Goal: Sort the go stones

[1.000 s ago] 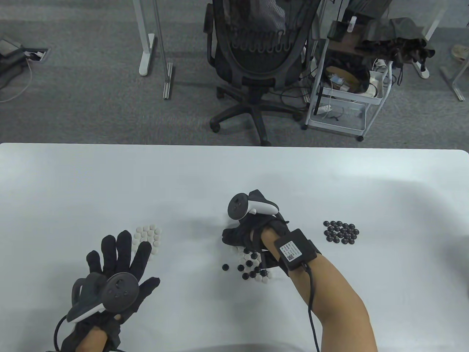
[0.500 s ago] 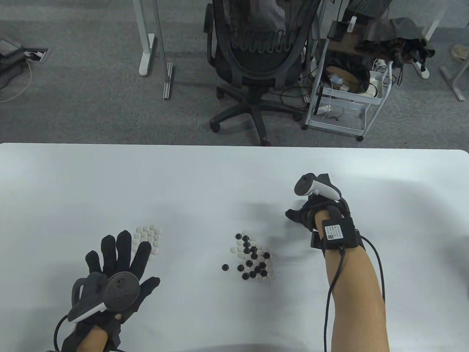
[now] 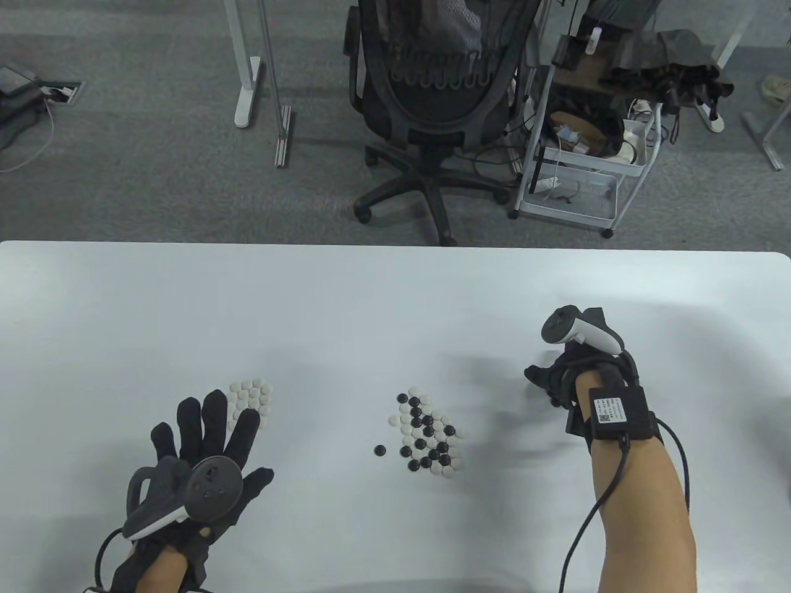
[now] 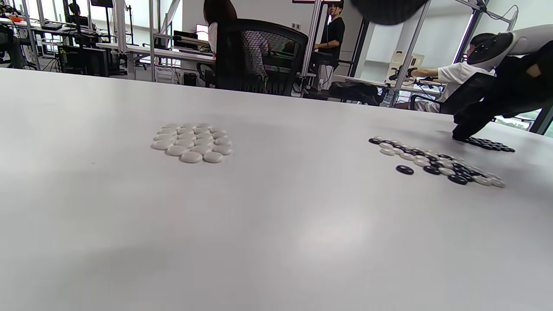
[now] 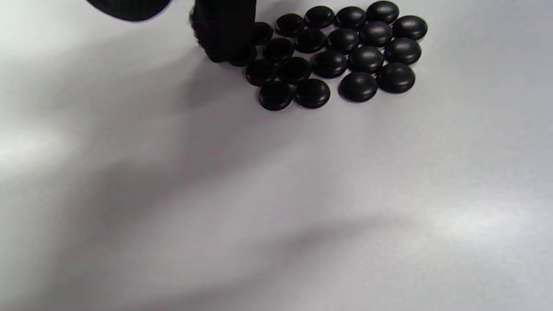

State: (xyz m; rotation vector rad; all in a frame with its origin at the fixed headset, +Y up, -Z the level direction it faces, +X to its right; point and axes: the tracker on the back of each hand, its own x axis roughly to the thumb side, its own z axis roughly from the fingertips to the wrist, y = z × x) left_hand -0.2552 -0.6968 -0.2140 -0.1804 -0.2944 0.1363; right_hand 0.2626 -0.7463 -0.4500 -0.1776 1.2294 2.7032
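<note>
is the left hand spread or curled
Spread: the left hand lies flat, fingers straight and fanned beside the white stones, holding nothing.

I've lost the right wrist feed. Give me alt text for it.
A cluster of black Go stones lies flat on the white table at the top of the frame. A gloved fingertip of the right hand comes down at the cluster's left edge, over the stones there.
</note>
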